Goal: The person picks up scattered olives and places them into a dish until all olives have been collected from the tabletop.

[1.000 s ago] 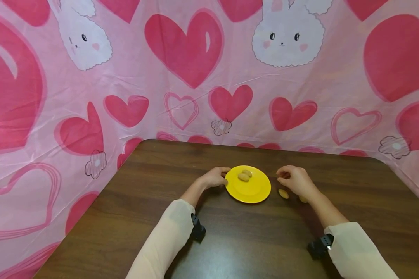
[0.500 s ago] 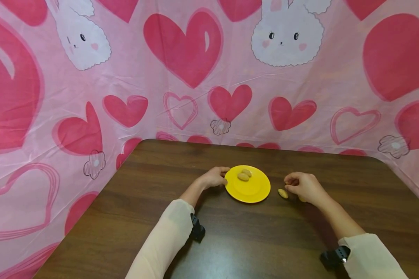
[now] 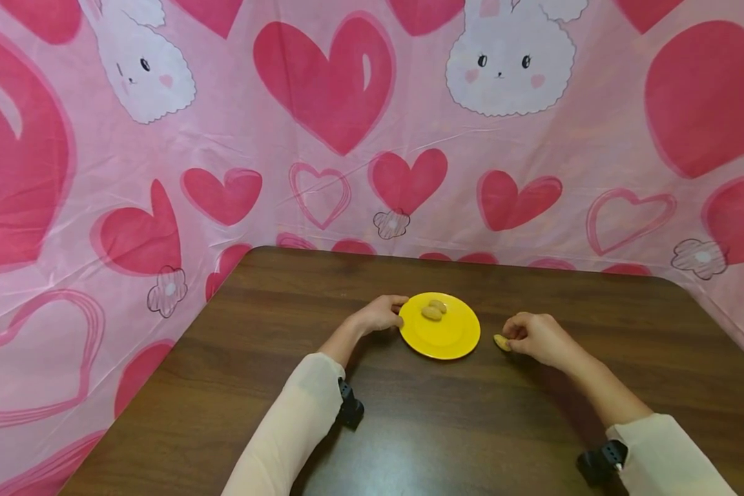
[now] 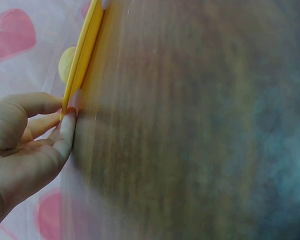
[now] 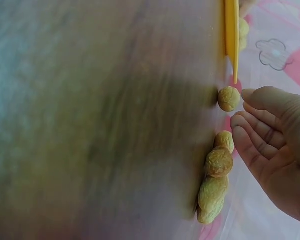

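My left hand [image 3: 377,315] grips the left rim of a yellow plate [image 3: 440,344]. In the left wrist view the rim sits between the thumb [image 4: 67,127] and fingers. Two peanuts in their shells [image 3: 432,313] lie together on the plate's far part. Right of the plate, my right hand [image 3: 536,337] reaches down over a single peanut [image 3: 501,342] on the table. Seen from the right wrist, the tips of thumb and fingers are close beside that peanut [image 5: 229,98], slightly apart from one another, with nothing between them.
Several more peanuts [image 5: 213,192] lie in a row on the table beside my right hand, hidden behind it in the head view. The brown wooden table [image 3: 409,427] ends at a pink cloth [image 3: 322,207] with hearts and rabbits hung behind it.
My right hand has drawn back from near the plate's right edge, moving right and then down to the nearest peanut. The left hand and plate have stayed in place.
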`<state>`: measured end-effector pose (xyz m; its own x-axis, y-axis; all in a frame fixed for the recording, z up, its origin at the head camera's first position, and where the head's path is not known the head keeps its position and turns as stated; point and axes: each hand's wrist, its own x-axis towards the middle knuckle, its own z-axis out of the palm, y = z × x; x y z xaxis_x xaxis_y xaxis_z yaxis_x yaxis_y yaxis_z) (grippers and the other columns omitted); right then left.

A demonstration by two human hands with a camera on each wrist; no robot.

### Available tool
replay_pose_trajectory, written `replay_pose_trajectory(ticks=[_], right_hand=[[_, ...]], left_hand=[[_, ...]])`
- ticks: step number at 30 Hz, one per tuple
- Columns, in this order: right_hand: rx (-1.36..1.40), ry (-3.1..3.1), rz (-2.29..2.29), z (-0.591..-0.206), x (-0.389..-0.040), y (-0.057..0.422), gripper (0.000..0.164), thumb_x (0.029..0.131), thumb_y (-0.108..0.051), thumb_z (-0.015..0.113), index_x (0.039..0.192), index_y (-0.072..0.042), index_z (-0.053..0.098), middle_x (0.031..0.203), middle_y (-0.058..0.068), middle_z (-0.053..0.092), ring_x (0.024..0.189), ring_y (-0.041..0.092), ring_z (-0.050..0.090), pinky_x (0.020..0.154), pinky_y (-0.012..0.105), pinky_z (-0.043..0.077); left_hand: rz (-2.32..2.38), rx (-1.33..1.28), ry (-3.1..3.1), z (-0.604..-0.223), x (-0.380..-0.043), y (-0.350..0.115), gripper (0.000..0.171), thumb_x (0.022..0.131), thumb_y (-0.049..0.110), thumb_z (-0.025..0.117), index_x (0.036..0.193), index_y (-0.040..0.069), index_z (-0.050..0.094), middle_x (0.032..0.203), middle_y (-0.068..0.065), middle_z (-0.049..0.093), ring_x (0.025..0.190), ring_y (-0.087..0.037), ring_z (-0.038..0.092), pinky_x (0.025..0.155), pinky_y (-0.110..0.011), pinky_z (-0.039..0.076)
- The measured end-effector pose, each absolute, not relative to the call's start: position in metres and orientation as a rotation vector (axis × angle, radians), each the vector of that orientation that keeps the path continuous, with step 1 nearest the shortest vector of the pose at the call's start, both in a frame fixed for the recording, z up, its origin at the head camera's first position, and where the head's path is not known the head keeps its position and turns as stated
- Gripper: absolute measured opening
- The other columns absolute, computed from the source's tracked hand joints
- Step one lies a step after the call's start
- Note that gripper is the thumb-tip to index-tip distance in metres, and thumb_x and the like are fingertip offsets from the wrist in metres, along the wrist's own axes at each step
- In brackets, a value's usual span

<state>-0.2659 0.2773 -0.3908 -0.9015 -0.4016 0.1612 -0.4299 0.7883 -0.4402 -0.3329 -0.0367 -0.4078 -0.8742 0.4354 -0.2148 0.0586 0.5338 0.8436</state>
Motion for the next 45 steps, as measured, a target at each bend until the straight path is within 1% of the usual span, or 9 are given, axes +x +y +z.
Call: replay_pose_trajectory(ticks=[6, 15, 18, 22, 26, 33, 40, 45], right_hand=[[0.694, -2.943, 0.663, -0.392, -0.269, 0.273, 0.009, 0.073, -0.006, 0.073, 0.079, -0.006, 0.066, 0.074, -0.003, 0.057, 0.068, 0.014, 0.055, 0.061, 0.028, 0.049], [0.658, -2.982, 0.697, -0.394, -0.269, 0.272, 0.013, 0.071, 0.000, 0.072, 0.082, -0.003, 0.065, 0.076, 0.000, 0.055, 0.070, 0.016, 0.054, 0.062, 0.030, 0.049], [0.658, -2.981, 0.707, -0.394, -0.268, 0.271, 0.013, 0.071, 0.002, 0.071, 0.082, -0.003, 0.065, 0.077, 0.002, 0.055, 0.071, 0.017, 0.055, 0.062, 0.030, 0.049], [0.665, -2.967, 0.697, -0.394, -0.269, 0.269, 0.013, 0.070, 0.002, 0.071, 0.080, -0.004, 0.065, 0.076, 0.001, 0.056, 0.070, 0.017, 0.054, 0.062, 0.030, 0.049], [0.664, -2.949, 0.695, -0.394, -0.270, 0.268, 0.014, 0.070, 0.001, 0.072, 0.080, -0.005, 0.065, 0.073, -0.001, 0.057, 0.068, 0.016, 0.053, 0.061, 0.031, 0.048], [0.651, -2.903, 0.725, -0.393, -0.274, 0.266, 0.016, 0.069, 0.002, 0.072, 0.083, -0.002, 0.065, 0.075, 0.001, 0.060, 0.068, 0.017, 0.056, 0.062, 0.033, 0.051], [0.646, -2.862, 0.731, -0.393, -0.275, 0.264, 0.016, 0.069, 0.001, 0.072, 0.083, -0.002, 0.065, 0.074, 0.000, 0.059, 0.066, 0.015, 0.055, 0.061, 0.031, 0.050], [0.633, -2.831, 0.740, -0.394, -0.275, 0.261, 0.016, 0.069, 0.002, 0.072, 0.083, -0.002, 0.065, 0.074, 0.000, 0.059, 0.066, 0.016, 0.054, 0.062, 0.031, 0.050]], left_hand=[[1.274, 0.409, 2.388, -0.408, -0.333, -0.037, 0.060, 0.083, 0.000, 0.061, 0.139, 0.003, 0.040, 0.129, -0.013, 0.050, 0.102, -0.023, 0.051, 0.086, -0.032, 0.047], [1.280, 0.436, 2.386, -0.412, -0.336, -0.035, 0.061, 0.082, -0.002, 0.060, 0.139, 0.002, 0.039, 0.131, -0.014, 0.050, 0.105, -0.022, 0.051, 0.082, -0.030, 0.048], [1.271, 0.441, 2.395, -0.412, -0.337, -0.035, 0.060, 0.082, -0.002, 0.059, 0.139, 0.002, 0.039, 0.131, -0.014, 0.049, 0.107, -0.022, 0.051, 0.083, -0.030, 0.048], [1.253, 0.443, 2.407, -0.411, -0.336, -0.035, 0.060, 0.082, -0.002, 0.060, 0.139, 0.002, 0.040, 0.131, -0.013, 0.049, 0.105, -0.022, 0.051, 0.084, -0.030, 0.047], [1.252, 0.444, 2.404, -0.411, -0.336, -0.035, 0.061, 0.082, -0.001, 0.060, 0.139, 0.002, 0.040, 0.129, -0.014, 0.051, 0.101, -0.023, 0.051, 0.082, -0.029, 0.047], [1.269, 0.438, 2.401, -0.409, -0.337, -0.036, 0.059, 0.082, 0.000, 0.061, 0.138, 0.002, 0.040, 0.130, -0.014, 0.050, 0.104, -0.024, 0.051, 0.088, -0.032, 0.046], [1.276, 0.446, 2.405, -0.411, -0.338, -0.035, 0.059, 0.082, -0.002, 0.061, 0.138, 0.001, 0.041, 0.128, -0.015, 0.051, 0.102, -0.023, 0.052, 0.086, -0.030, 0.047], [1.273, 0.423, 2.394, -0.411, -0.337, -0.035, 0.058, 0.083, -0.002, 0.061, 0.138, 0.001, 0.041, 0.128, -0.014, 0.051, 0.101, -0.023, 0.051, 0.087, -0.031, 0.046]])
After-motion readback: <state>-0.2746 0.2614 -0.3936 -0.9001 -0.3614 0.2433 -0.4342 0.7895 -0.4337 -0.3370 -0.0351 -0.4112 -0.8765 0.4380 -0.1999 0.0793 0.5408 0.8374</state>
